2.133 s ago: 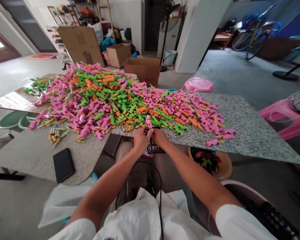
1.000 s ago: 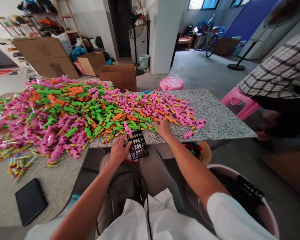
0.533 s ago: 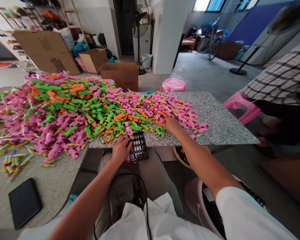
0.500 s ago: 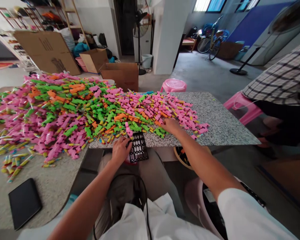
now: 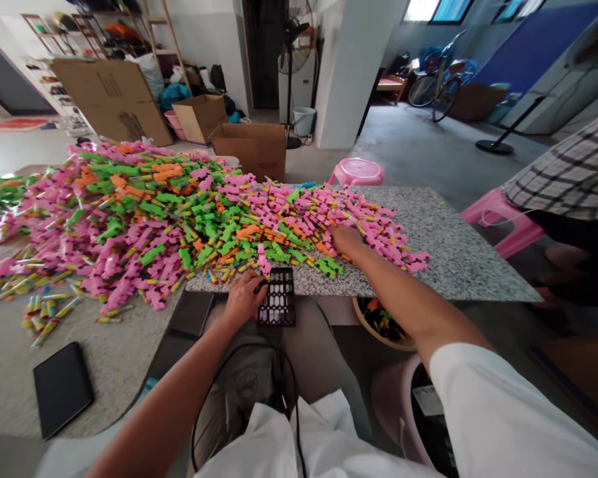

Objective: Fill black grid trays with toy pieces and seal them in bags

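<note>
My left hand (image 5: 246,297) grips the left edge of a black tray with a grid of holes (image 5: 278,299), at the table's front edge above my lap. A small pink plastic toy (image 5: 264,259) stands upright at the tray's upper left corner, just beyond my left fingertips. My right hand (image 5: 347,241) reaches into the front of a heap of small pink toys (image 5: 373,229). Its fingertips are hidden among the toys, so what they hold cannot be seen. Green toys (image 5: 329,267) lie just in front of that hand.
A large mixed heap of toys (image 5: 114,212) covers the left of the speckled table (image 5: 458,259). A black tablet-like object (image 5: 64,390) lies at lower left. Below the table's right part are a round basket (image 5: 379,325) and a pink bucket (image 5: 396,398). Another person (image 5: 573,172) sits at right.
My right hand has moved slightly farther into the pink toys. The tray has turned a little straighter in my left hand. The whole view has shifted slightly.
</note>
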Action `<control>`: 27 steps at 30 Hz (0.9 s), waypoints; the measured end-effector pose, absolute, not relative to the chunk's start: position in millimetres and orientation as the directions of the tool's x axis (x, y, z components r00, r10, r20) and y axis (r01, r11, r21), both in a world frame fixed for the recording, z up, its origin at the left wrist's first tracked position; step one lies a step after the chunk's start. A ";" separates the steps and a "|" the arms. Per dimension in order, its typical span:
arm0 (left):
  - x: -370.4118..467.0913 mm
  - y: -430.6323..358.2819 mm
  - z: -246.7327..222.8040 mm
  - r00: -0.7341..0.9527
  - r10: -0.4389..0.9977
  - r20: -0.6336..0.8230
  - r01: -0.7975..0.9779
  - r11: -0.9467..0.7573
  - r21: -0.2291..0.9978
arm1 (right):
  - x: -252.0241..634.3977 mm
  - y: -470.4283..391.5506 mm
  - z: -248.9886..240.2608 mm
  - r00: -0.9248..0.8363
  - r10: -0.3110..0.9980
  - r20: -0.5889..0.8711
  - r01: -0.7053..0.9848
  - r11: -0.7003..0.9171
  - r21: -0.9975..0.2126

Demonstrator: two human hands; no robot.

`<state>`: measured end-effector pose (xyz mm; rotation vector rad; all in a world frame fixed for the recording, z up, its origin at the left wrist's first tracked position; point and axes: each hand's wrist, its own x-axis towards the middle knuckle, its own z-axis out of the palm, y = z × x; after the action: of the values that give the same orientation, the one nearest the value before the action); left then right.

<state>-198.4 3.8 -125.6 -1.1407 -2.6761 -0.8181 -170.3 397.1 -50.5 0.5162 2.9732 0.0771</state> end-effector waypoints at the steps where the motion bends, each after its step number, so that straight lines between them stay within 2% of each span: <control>1: -196.8 3.8 -124.7 -0.710 0.632 0.311 0.697 0.569 0.435 | -170.6 398.9 -52.4 -0.936 0.336 -0.103 0.328 0.941 0.081; 4: -190.6 5.8 -122.7 -0.714 0.626 0.313 0.696 0.585 0.417 | -167.4 402.8 -55.8 -0.952 0.304 -0.024 0.302 0.951 0.060; 6: -186.7 9.1 -122.8 -0.724 0.610 0.322 0.688 0.614 0.386 | -161.7 398.8 -53.9 -0.952 0.289 0.101 0.289 0.957 -0.008; 8: -184.0 13.9 -123.8 -0.739 0.588 0.330 0.674 0.646 0.359 | -152.4 384.3 -49.1 -0.913 0.328 0.244 0.305 0.944 -0.128; 10: -183.1 19.7 -124.8 -0.752 0.571 0.329 0.658 0.669 0.345 | -139.1 358.1 -44.3 -0.861 0.407 0.305 0.321 0.900 -0.295; 12: -183.6 25.5 -125.0 -0.763 0.562 0.319 0.645 0.686 0.336 | -123.6 323.3 -43.1 -0.865 0.444 0.234 0.297 0.829 -0.474; 14: -184.9 30.3 -124.0 -0.768 0.558 0.313 0.639 0.697 0.324 | -109.6 286.1 -47.7 -0.910 0.398 0.116 0.246 0.744 -0.622; 16: -186.2 33.4 -122.4 -0.768 0.560 0.311 0.639 0.701 0.315 | -100.9 253.5 -56.8 -0.939 0.342 0.042 0.217 0.681 -0.699; 18: -186.9 34.7 -121.2 -0.768 0.560 0.312 0.640 0.699 0.319 | -98.8 230.1 -66.8 -0.941 0.336 0.041 0.213 0.682 -0.700; 23: -187.7 34.0 -122.9 -0.770 0.549 0.325 0.637 0.682 0.359 | -107.2 210.2 -76.5 -0.929 0.355 0.107 0.225 0.771 -0.596; 27: -188.0 33.3 -124.9 -0.773 0.545 0.324 0.633 0.694 0.343 | -110.0 208.5 -74.0 -0.959 0.281 0.014 0.219 0.778 -0.588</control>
<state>-188.0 33.3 -124.9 -0.9523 -2.7067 -0.6580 -110.0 208.5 -74.0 0.4317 3.0578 -0.9908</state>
